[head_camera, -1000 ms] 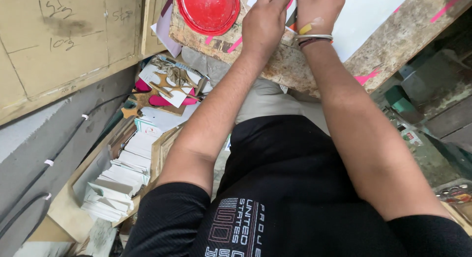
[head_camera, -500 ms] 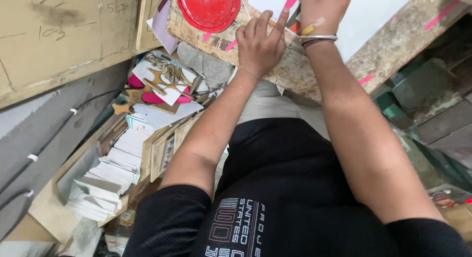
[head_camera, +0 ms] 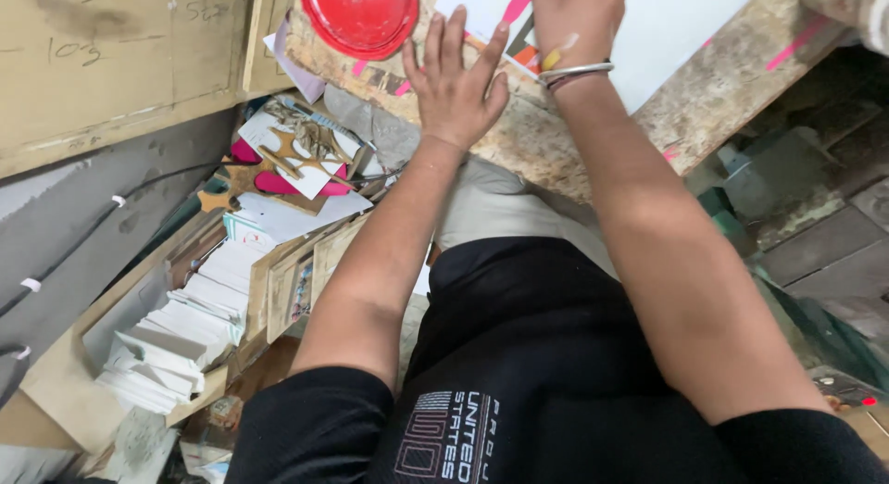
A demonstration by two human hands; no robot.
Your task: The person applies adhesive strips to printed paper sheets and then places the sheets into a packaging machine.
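Observation:
My left hand (head_camera: 454, 81) lies flat with fingers spread on a worn wooden worktable (head_camera: 722, 104), next to a red bowl-shaped lid (head_camera: 361, 16). My right hand (head_camera: 574, 21) rests on a white sheet (head_camera: 676, 25) that carries pink and orange strips; its fingers run off the top edge of the frame, so I cannot see what they hold. A metal bangle (head_camera: 574, 74) circles the right wrist. I see my black shirt at the bottom of the frame.
Below the table's left side lie stacks of white cards (head_camera: 185, 326), small wooden frames (head_camera: 296, 280) and cut wooden shapes on paper (head_camera: 296, 155). A tan board (head_camera: 111, 67) stands at the upper left. Green and grey objects (head_camera: 787, 206) sit on the right.
My left hand has drawn back from the sheet's edge toward me and opened flat on the table. The view has shifted slightly; the right hand stays on the sheet.

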